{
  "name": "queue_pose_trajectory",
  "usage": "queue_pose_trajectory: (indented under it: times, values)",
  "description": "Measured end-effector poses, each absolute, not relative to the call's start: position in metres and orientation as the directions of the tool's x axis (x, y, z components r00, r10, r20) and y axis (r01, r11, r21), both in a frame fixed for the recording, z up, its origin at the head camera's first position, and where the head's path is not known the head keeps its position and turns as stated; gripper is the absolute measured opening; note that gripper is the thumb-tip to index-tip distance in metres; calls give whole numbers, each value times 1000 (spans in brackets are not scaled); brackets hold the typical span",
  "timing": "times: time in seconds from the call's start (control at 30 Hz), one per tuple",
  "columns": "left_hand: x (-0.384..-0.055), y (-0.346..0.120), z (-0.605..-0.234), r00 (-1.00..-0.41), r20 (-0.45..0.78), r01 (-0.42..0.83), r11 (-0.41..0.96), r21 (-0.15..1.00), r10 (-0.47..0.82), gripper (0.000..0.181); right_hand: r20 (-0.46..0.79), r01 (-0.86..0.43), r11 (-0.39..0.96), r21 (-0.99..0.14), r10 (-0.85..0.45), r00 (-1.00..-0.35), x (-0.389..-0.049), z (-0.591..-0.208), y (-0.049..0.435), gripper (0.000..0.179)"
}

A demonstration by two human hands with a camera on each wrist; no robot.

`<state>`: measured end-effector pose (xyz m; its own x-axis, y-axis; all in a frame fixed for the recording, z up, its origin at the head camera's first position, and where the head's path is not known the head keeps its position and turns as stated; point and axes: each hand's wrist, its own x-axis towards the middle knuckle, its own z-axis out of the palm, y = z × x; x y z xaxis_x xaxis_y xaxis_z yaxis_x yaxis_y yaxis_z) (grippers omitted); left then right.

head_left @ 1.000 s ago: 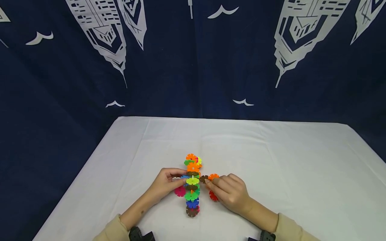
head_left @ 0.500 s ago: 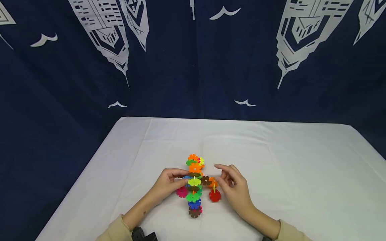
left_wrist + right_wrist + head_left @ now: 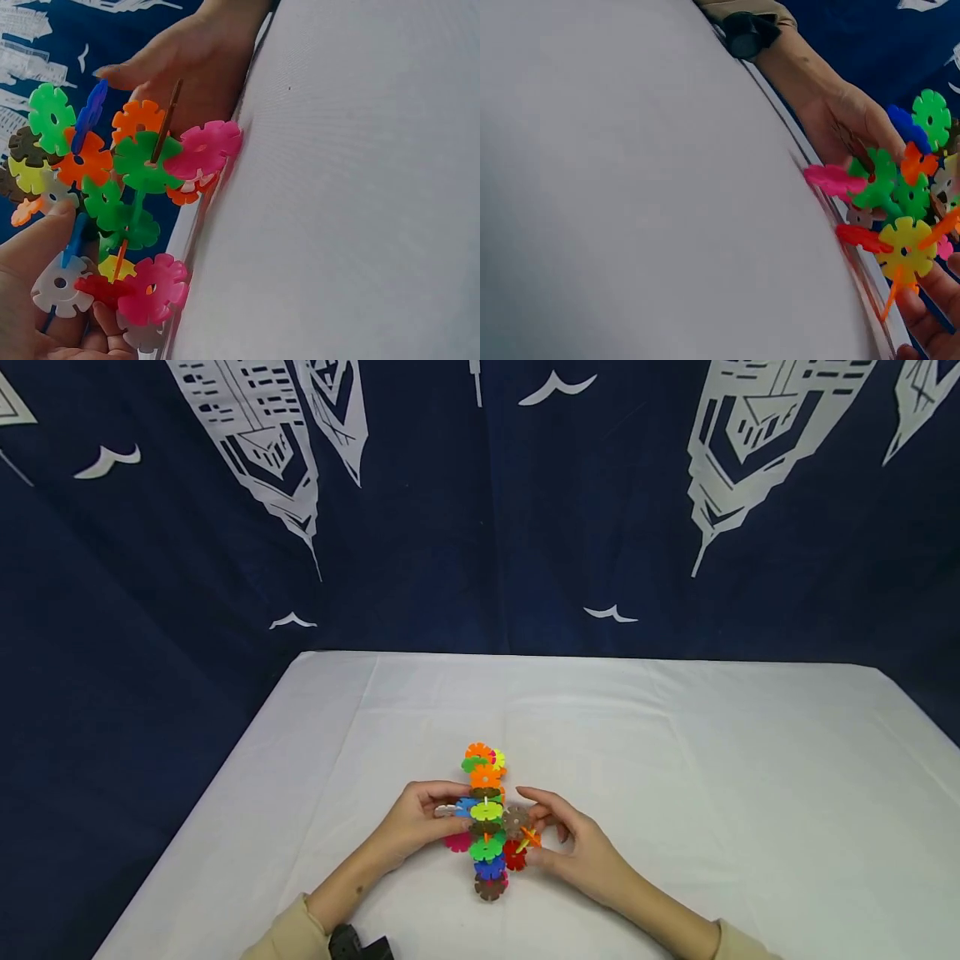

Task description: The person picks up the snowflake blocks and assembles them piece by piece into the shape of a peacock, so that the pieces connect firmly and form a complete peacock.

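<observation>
A figure of interlocking snowflake discs (image 3: 487, 812) in many colours stands at the near middle of the table. My left hand (image 3: 416, 818) grips it from the left, thumb in front and fingers reaching behind the discs. From its right side a short branch sticks out, with a brown disc (image 3: 516, 821), an orange disc (image 3: 531, 837) and a red disc (image 3: 516, 857). My right hand (image 3: 588, 852) is at this branch, index finger extended above and thumb below. In the right wrist view, its fingers (image 3: 934, 300) lie loosely beside the yellow disc (image 3: 907, 251).
A white cloth covers the table (image 3: 675, 760). Behind it hangs a dark blue curtain (image 3: 487, 527) printed with white buildings and birds. A black wrist device (image 3: 358, 943) shows by the left sleeve.
My right hand let go of the branch, lifted away, then came back beside it. The branch has turned, bringing the red disc left against the figure. My left hand keeps its hold.
</observation>
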<state>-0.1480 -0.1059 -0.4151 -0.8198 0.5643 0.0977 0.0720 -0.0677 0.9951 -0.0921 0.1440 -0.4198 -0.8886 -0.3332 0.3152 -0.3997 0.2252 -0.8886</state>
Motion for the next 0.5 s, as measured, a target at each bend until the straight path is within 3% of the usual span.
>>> queue_pose_trajectory:
  times: [0.07,0.17,0.27,0.5]
  values:
    - [-148,-106,-415,-822,90,62,-69,996,563,37,334,-424,279,-862,-317,-888,-90,-421,142,55]
    - [-149,-107,-416,-821,80,52,-65,997,565,37,344,-420,326,-847,-266,-900,-89,-422,138,45]
    - [-149,-108,-415,-820,72,50,-55,997,568,36,348,-406,329,-853,-221,-911,-90,-422,137,34]
    - [-150,-108,-414,-819,33,13,-39,999,573,35,277,-325,293,-899,-195,-941,-94,-418,139,28]
